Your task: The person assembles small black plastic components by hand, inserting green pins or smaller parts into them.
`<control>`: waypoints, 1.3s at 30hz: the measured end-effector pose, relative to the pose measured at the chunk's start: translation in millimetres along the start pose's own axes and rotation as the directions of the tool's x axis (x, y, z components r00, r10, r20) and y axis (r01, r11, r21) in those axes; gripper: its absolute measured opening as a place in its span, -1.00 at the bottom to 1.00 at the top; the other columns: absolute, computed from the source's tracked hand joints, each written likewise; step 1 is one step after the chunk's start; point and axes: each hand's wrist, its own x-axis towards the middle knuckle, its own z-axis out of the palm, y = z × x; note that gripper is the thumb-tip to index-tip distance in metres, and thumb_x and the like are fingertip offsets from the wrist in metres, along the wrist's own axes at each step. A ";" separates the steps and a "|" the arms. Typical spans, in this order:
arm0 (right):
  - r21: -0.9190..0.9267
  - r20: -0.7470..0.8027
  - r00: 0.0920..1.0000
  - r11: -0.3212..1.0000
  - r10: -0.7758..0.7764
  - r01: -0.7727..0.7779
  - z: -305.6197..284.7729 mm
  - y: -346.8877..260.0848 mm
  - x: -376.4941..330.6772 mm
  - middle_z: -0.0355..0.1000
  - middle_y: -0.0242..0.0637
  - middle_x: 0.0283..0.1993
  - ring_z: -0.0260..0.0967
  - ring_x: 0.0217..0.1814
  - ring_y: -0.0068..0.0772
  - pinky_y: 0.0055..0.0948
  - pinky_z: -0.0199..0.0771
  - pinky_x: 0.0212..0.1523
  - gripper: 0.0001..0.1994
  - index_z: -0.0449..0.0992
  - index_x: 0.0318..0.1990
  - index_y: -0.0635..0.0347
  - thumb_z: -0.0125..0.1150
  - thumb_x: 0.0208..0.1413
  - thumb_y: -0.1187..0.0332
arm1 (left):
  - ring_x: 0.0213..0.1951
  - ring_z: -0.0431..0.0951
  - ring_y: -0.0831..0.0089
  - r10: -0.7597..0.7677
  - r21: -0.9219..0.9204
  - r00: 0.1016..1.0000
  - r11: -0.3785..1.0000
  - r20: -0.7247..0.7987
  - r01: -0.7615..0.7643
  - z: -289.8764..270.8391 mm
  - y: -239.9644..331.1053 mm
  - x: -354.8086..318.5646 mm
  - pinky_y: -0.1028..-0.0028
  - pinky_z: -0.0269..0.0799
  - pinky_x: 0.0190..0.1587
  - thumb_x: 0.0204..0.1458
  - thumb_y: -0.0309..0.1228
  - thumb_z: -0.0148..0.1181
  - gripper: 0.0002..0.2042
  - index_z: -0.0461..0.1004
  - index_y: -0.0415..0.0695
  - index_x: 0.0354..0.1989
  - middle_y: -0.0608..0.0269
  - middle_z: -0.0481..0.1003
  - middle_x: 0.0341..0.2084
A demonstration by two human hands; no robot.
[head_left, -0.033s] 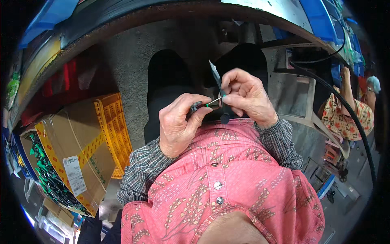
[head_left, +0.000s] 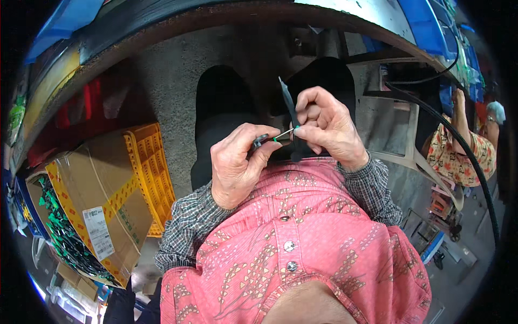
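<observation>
My left hand (head_left: 234, 162) pinches a small dark plastic connector (head_left: 260, 140) in front of my chest, right hand (head_left: 324, 127) pinches the thin green-tipped wire (head_left: 284, 134) plus a dark strip (head_left: 288, 100); shaky alignment could bend the wire tip.

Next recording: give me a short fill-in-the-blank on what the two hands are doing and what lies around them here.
1. The left hand pinches a small dark part, and a thin pin with a ____ tip runs from it to the right hand.
2. The right hand also holds a dark flat ____ pointing upward.
3. Beside the cardboard box stands a ____ plastic crate.

Missing words: green; strip; yellow
</observation>
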 end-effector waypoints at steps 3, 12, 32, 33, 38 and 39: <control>-0.033 -0.007 1.000 0.999 0.025 -0.025 0.7 2.8 1.0 0.42 -0.33 -0.36 0.25 -0.58 -0.75 -0.76 0.23 -0.62 -0.62 0.30 0.02 0.34 0.20 0.02 0.60 | -0.59 0.42 0.66 0.065 0.043 0.998 0.997 0.008 -0.065 -1.5 -3.3 0.4 0.64 0.30 -0.57 -0.02 -0.61 0.25 -0.87 0.51 -0.27 -0.27 0.26 0.49 -0.48; -0.127 -0.058 0.996 0.990 0.061 -0.068 -0.6 8.6 -2.8 0.44 -0.33 -0.37 0.39 -0.49 -0.68 -0.71 0.42 -0.48 -0.84 0.46 -0.20 0.41 0.20 0.06 0.57 | -0.62 0.41 0.68 0.007 -0.042 1.000 0.999 0.020 -0.007 -2.0 -7.9 1.4 0.67 0.30 -0.59 0.02 -0.58 0.23 -0.89 0.51 -0.27 -0.27 0.29 0.48 -0.52; -0.220 0.014 0.944 0.920 -0.330 0.325 -10.8 13.6 -2.8 0.39 -0.06 -0.12 0.52 -0.27 -0.33 -0.48 0.62 -0.25 -0.85 0.46 -0.23 0.48 0.14 0.00 0.71 | -0.68 0.35 0.68 -0.228 -0.441 0.968 0.862 0.106 0.252 -17.8 -11.9 5.5 0.70 0.21 -0.65 0.10 -0.54 0.14 -0.87 0.44 -0.30 -0.20 0.18 0.51 -0.52; -0.223 0.013 0.943 0.919 -0.331 0.326 -11.3 14.9 -2.5 0.39 -0.06 -0.12 0.52 -0.27 -0.33 -0.48 0.62 -0.25 -0.85 0.46 -0.23 0.48 0.14 0.00 0.71 | -0.68 0.35 0.68 -0.238 -0.468 0.964 0.842 0.122 0.267 -16.2 -9.5 5.6 0.70 0.22 -0.64 0.10 -0.54 0.14 -0.87 0.44 -0.30 -0.21 0.18 0.52 -0.52; 0.032 -0.011 0.944 0.943 -0.331 0.331 -11.9 18.5 -2.7 0.39 -0.02 -0.14 0.52 -0.25 -0.25 -0.41 0.63 -0.22 -0.85 0.45 -0.22 0.49 0.15 0.03 0.66 | -0.65 0.36 0.68 -0.234 -0.483 0.959 0.829 0.160 0.283 -7.0 1.1 3.7 0.68 0.26 -0.60 0.10 -0.52 0.15 -0.86 0.44 -0.30 -0.20 0.18 0.51 -0.51; 0.008 -0.016 0.952 0.952 -0.305 0.305 -13.1 17.6 -4.4 0.39 0.00 -0.14 0.53 -0.25 -0.21 -0.38 0.64 -0.22 -0.85 0.44 -0.22 0.49 0.16 0.03 0.65 | -0.65 0.36 0.68 -0.238 -0.490 0.957 0.822 0.168 0.290 -5.1 2.3 3.6 0.68 0.25 -0.60 0.10 -0.51 0.16 -0.85 0.44 -0.30 -0.20 0.18 0.51 -0.51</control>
